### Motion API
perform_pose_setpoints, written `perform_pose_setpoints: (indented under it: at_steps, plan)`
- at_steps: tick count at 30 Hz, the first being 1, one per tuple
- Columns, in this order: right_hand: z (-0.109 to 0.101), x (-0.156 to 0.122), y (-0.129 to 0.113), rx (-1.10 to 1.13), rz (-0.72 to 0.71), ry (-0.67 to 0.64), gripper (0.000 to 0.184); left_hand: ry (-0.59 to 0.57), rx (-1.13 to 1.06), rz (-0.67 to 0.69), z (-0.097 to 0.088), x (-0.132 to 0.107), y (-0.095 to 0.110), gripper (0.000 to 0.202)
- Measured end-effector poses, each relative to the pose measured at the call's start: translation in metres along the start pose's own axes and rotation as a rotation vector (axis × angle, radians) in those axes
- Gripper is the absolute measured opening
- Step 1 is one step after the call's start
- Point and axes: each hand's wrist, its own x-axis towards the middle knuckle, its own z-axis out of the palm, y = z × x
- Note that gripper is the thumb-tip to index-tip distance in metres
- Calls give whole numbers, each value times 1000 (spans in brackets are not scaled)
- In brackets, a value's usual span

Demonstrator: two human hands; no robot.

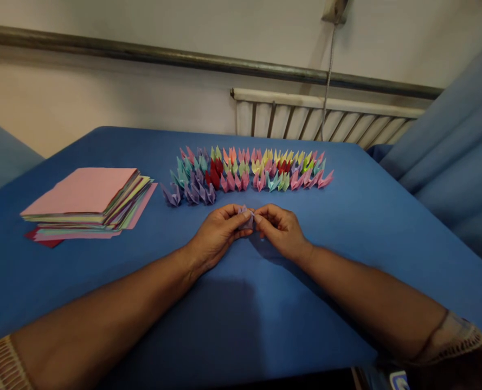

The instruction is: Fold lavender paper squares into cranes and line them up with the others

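Note:
Between my two hands is a small purple folded paper crane (pixel 246 218), partly covered by my fingers. My left hand (pixel 220 230) is closed on its left side, thumb on top. The fingertips of my right hand (pixel 279 227) pinch it at the right edge. Both hands are just above the blue table cover, in front of rows of finished paper cranes (pixel 259 181) in pink, red, yellow, green, teal and purple. Several purple cranes (pixel 192 192) stand at the front left of the rows, nearest my left hand.
A stack of coloured paper squares (pixel 82 192), pink on top, lies at the left of the blue-covered table (pixel 306 303). Behind stand a radiator (pixel 297 114) and a wall pipe (pixel 184 60). A blue curtain (pixel 460 130) hangs at the right.

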Motion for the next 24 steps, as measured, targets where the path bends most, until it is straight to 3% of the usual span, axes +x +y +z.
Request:
perform_pose_setpoints:
  at_steps: [19,24]
  plan:
    - [3,-1,6,-166,-52,21,3,33,32,7,1,0,-1,24]
    - [3,2,3,-169,-47,41,4,-10,27,-8,2,-2,4,19]
